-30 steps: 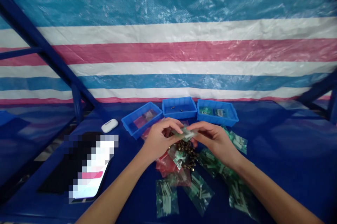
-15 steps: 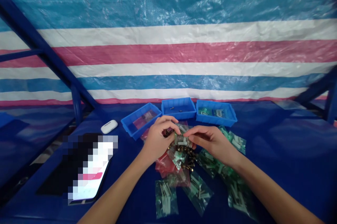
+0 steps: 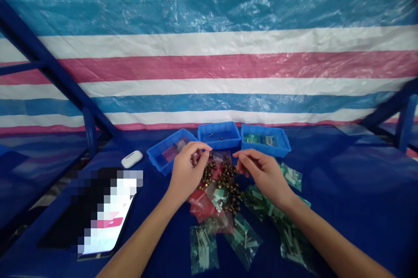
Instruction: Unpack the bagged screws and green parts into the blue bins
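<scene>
My left hand [image 3: 189, 169] hovers at the left side of a pile of small brass-coloured screw-like pieces [image 3: 228, 180], thumb and forefinger apart with nothing visible between them. On the pile's right side, my right hand [image 3: 266, 175] has its fingers loosely bent and apart, also without anything visible in it. Red plastic bags [image 3: 203, 203] lie under and in front of the brass pieces. A clear bag with white strips [image 3: 204, 247] lies nearest me, and another clear bag [image 3: 244, 239] is beside it. Greenish bags [image 3: 295, 243] lie partly beneath my right forearm.
Behind the pile stand three blue trays: a left tray [image 3: 156, 161] with reddish bags, a middle tray [image 3: 219, 144] with a few tiny pieces, and a right tray [image 3: 282, 152] with greenish bags. A phone [image 3: 112, 221] and a white case [image 3: 132, 159] lie at left.
The small clear bag with white pieces has left my fingers; where it went I cannot tell. My hands have moved apart, uncovering the brass pieces. The view has shifted slightly.
</scene>
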The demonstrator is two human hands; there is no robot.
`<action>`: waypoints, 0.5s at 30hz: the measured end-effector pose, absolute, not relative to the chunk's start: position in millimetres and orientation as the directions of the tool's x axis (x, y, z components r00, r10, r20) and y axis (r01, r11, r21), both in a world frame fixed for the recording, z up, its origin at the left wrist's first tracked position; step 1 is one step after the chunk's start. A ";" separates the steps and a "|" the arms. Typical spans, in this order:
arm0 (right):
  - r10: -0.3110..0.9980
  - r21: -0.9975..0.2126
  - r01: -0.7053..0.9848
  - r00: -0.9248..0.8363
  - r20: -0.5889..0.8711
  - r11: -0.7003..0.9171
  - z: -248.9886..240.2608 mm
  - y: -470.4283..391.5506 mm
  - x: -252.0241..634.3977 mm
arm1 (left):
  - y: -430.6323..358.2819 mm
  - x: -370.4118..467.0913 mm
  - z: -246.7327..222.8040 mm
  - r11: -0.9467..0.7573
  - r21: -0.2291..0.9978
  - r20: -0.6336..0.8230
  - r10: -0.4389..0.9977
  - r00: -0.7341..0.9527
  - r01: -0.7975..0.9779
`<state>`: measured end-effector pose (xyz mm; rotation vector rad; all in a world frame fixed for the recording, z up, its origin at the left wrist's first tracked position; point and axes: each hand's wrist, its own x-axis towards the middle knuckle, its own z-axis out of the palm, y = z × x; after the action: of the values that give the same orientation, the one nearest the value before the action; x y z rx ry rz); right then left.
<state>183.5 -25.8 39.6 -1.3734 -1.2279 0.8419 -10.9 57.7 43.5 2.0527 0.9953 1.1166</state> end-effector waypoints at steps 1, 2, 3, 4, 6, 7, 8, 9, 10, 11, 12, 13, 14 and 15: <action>0.968 -0.957 0.281 0.212 0.136 0.073 39.8 -26.2 185.9 | 58.2 -11.2 43.3 -0.541 0.767 0.424 0.831 0.360 0.346; 0.966 -0.935 0.349 0.216 0.142 0.060 39.7 -25.9 189.8 | 58.6 -11.3 43.0 -0.540 0.760 0.423 0.833 0.355 0.362; 0.963 -0.903 0.426 0.220 0.156 0.049 39.2 -25.2 194.8 | 58.8 -11.4 42.8 -0.543 0.751 0.425 0.833 0.353 0.376; 0.962 -0.858 0.512 0.211 0.171 0.040 38.5 -24.1 200.6 | 58.8 -11.4 42.6 -0.550 0.740 0.431 0.830 0.354 0.388; 0.974 -0.729 0.684 0.144 0.176 0.031 36.2 -21.3 212.5 | 58.2 -11.2 42.5 -0.574 0.713 0.454 0.815 0.360 0.402; 0.982 -0.658 0.752 0.095 0.164 0.037 34.6 -19.8 217.6 | 57.7 -11.0 42.7 -0.590 0.697 0.468 0.805 0.364 0.408; 0.989 -0.595 0.802 0.044 0.142 0.050 32.6 -18.5 221.5 | 57.1 -10.8 42.9 -0.605 0.680 0.481 0.795 0.370 0.415; 0.993 -0.546 0.835 -0.002 0.118 0.067 30.4 -17.4 224.2 | 56.4 -10.6 43.2 -0.619 0.661 0.493 0.784 0.377 0.424; 0.994 -0.509 0.856 -0.044 0.099 0.088 28.1 -16.5 225.4 | 55.8 -10.3 43.4 -0.632 0.642 0.503 0.774 0.384 0.434; 0.993 -0.483 0.868 -0.080 0.088 0.112 25.9 -15.9 225.5 | 55.3 -10.1 43.7 -0.644 0.623 0.510 0.765 0.392 0.444; 0.990 -0.465 0.875 -0.109 0.084 0.136 23.8 -15.5 224.6 | 54.9 -10.0 43.8 -0.654 0.605 0.517 0.756 0.401 0.454; 0.988 -0.451 0.879 -0.129 0.087 0.154 22.2 -15.2 223.2 | 54.5 -9.8 43.8 -0.664 0.588 0.525 0.747 0.407 0.461; 0.986 -0.441 0.882 -0.140 0.091 0.166 21.0 -15.1 221.7 | 54.3 -9.8 43.7 -0.675 0.572 0.534 0.737 0.414 0.466; 0.985 -0.434 0.885 -0.145 0.091 0.170 20.5 -15.1 220.4 | 54.2 -9.7 43.5 -0.687 0.556 0.542 0.727 0.422 0.469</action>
<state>220.4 -15.1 20.5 -1.7771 -2.1013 0.3955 -9.7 54.2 43.5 2.3618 1.0304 1.1363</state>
